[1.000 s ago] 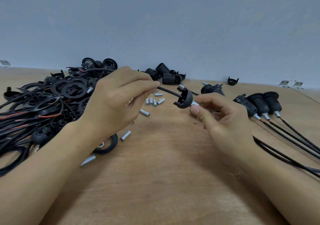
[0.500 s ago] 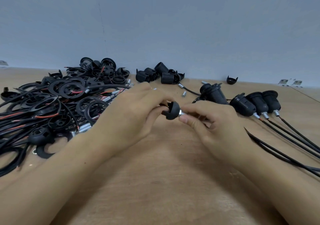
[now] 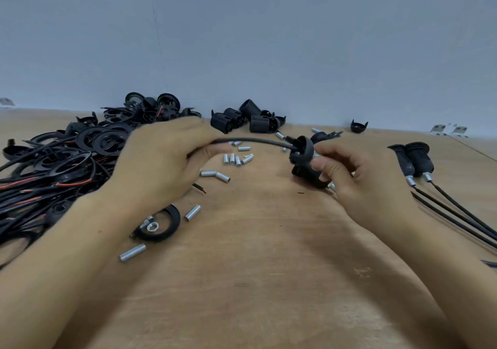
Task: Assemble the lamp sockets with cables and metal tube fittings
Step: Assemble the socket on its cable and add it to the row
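Wooden bench (image 3: 269,281) | left hand (image 3: 161,168) grip pinches cable (image 3: 255,142) | right hand (image 3: 357,179) grip holds socket cap (image 3: 302,149) at cable's end

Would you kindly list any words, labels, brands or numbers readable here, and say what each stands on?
None can be read: no print shows on the black socket cap, the cable, the metal tubes or the wooden table.

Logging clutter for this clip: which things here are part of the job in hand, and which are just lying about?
In hand:
left hand grips black cable
right hand holds socket cap

Lying about:
loose metal tubes
cable pile
threaded socket bodies
finished sockets
black ring
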The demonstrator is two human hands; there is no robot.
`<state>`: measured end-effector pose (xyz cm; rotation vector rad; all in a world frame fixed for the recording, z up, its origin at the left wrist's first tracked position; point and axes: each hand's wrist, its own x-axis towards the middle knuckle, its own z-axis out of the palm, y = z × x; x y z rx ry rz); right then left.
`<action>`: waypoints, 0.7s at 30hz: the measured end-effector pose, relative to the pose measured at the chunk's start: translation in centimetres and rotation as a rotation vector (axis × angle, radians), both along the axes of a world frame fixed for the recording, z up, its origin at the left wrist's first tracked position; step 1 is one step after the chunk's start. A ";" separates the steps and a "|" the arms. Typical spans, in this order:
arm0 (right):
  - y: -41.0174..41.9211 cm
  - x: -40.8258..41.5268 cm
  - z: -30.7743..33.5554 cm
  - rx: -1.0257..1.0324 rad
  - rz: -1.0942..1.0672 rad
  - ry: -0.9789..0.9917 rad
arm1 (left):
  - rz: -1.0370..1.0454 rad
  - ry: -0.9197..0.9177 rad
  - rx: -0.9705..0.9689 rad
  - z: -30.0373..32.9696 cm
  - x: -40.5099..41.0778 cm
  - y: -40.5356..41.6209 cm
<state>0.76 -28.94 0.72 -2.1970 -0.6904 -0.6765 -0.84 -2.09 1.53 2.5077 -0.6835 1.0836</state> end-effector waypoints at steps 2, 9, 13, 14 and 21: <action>0.2 -0.4 0.0 -0.058 0.043 -0.008 | -0.055 0.050 0.046 -0.4 -0.5 -1.4; 0.8 -0.8 -0.4 -0.112 0.139 0.072 | -0.160 0.193 0.034 -1.6 -0.7 -3.0; -0.2 -0.3 0.4 -0.010 0.119 0.182 | -0.194 0.167 -0.261 -1.1 -0.3 -1.0; -0.3 -0.3 0.4 0.007 0.148 0.206 | -0.198 0.169 -0.282 -1.1 -0.3 -0.9; 1.4 -1.3 -0.7 -0.187 0.273 0.207 | -0.371 0.226 -0.109 -2.5 -1.0 -4.7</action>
